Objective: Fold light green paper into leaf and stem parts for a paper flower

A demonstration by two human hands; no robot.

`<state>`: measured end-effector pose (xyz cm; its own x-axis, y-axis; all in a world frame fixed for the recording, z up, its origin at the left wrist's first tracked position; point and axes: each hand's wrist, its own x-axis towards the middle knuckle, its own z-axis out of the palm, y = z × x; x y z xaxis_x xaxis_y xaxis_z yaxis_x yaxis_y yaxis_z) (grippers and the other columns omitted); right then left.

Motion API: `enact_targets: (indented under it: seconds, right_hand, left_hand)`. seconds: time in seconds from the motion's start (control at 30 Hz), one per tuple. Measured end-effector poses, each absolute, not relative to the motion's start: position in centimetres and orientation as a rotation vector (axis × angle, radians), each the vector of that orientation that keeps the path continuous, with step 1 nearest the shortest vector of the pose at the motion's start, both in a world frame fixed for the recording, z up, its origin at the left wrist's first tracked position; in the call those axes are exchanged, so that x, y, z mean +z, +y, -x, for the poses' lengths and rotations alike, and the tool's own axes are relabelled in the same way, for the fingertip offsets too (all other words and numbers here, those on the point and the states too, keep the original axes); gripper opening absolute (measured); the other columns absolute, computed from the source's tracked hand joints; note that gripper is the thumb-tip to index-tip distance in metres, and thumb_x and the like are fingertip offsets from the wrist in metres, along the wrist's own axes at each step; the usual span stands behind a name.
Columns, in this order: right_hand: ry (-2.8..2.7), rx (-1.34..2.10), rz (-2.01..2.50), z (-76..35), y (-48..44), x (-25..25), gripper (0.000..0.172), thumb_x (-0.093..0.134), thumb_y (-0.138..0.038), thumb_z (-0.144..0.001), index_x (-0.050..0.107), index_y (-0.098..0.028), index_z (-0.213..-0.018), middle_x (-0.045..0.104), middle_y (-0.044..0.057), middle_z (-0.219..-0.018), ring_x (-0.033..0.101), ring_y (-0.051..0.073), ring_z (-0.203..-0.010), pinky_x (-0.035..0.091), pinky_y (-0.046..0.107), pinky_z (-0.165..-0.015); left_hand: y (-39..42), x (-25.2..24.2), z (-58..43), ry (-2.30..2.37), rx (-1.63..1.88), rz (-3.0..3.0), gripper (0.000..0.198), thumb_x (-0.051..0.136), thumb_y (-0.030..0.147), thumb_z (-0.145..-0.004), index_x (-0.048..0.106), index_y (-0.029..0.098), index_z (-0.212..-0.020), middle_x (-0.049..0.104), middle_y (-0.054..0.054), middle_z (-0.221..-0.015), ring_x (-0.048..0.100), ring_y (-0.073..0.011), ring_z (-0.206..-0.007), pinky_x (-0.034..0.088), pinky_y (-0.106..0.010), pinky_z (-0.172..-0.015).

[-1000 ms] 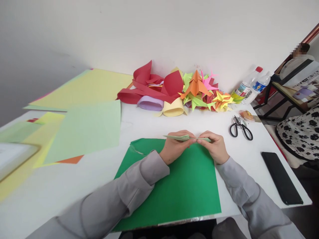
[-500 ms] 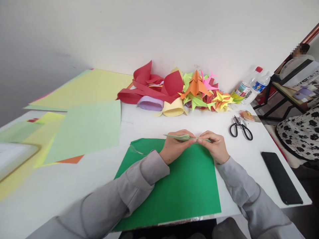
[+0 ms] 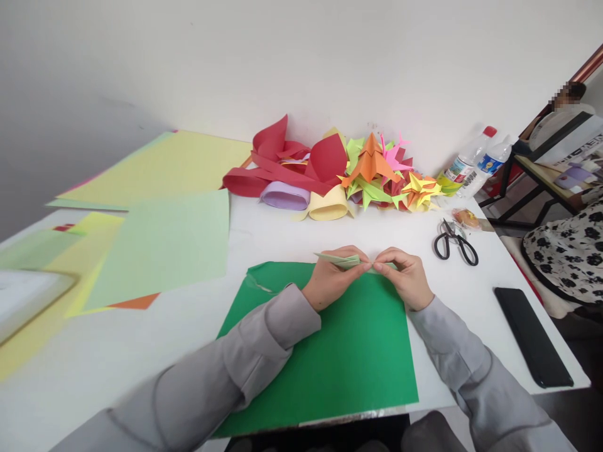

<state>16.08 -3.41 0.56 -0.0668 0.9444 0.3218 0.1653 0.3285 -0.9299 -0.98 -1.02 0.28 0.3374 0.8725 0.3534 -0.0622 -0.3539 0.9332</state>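
A small folded piece of pale green paper (image 3: 340,258) is pinched between both my hands, just above a dark green sheet (image 3: 330,358) lying on the white table (image 3: 282,235). My left hand (image 3: 330,281) grips its left part with fingers closed. My right hand (image 3: 406,276) pinches its right end, where the paper is mostly hidden by my fingers. Both arms wear grey sleeves.
Light green (image 3: 162,248) and yellow sheets (image 3: 160,166) lie at the left. A pile of folded coloured paper shapes (image 3: 372,172) and red paper curls (image 3: 292,163) sits by the wall. Black scissors (image 3: 455,242), two bottles (image 3: 475,163) and a black phone (image 3: 532,336) are right. Another person sits far right.
The paper's visible part has shortened slightly and my fingers have shifted a little on it. Everything else is still.
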Motion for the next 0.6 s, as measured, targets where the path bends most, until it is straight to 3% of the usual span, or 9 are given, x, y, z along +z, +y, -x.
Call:
enact_targets:
  seconds: [0.17, 0.37, 0.6]
  right_hand:
    - [-1.444, 0.978, 1.094, -16.16, -3.43, 0.49, 0.010, 0.070, -0.030, -0.075, 0.071, -0.021, -0.072, 0.068, 0.001, -0.075, 0.060, 0.016, -0.073, 0.046, 0.030, -0.073]
    - [-1.211, 1.035, 1.191, -16.23, -3.27, 0.39, 0.017, 0.075, -0.036, -0.068, 0.070, -0.019, -0.066, 0.063, -0.002, -0.063, 0.050, 0.012, -0.058, 0.039, 0.027, -0.058]
    - [-1.223, 1.040, 1.179, -16.20, -3.26, 0.65, 0.022, 0.073, -0.039, -0.070, 0.066, -0.018, -0.065, 0.058, -0.002, -0.060, 0.046, 0.011, -0.056, 0.037, 0.026, -0.057]
  left_hand:
    - [-1.07, 0.29, 0.87, 0.774, 1.136, -1.484, 0.020, 0.068, 0.031, -0.074, 0.066, 0.013, -0.066, 0.061, -0.002, -0.067, 0.050, -0.0098, -0.054, 0.042, -0.023, -0.052]
    - [-0.95, 0.25, 0.89, 0.839, 1.145, -1.381, 0.021, 0.070, 0.033, -0.071, 0.064, 0.014, -0.066, 0.056, 0.001, -0.056, 0.048, -0.0105, -0.052, 0.040, -0.024, -0.052]
    - [-0.85, 0.14, 0.87, 0.859, 1.150, -1.341, 0.022, 0.071, 0.034, -0.069, 0.064, 0.014, -0.066, 0.055, 0.002, -0.053, 0.047, -0.0106, -0.051, 0.038, -0.024, -0.051]
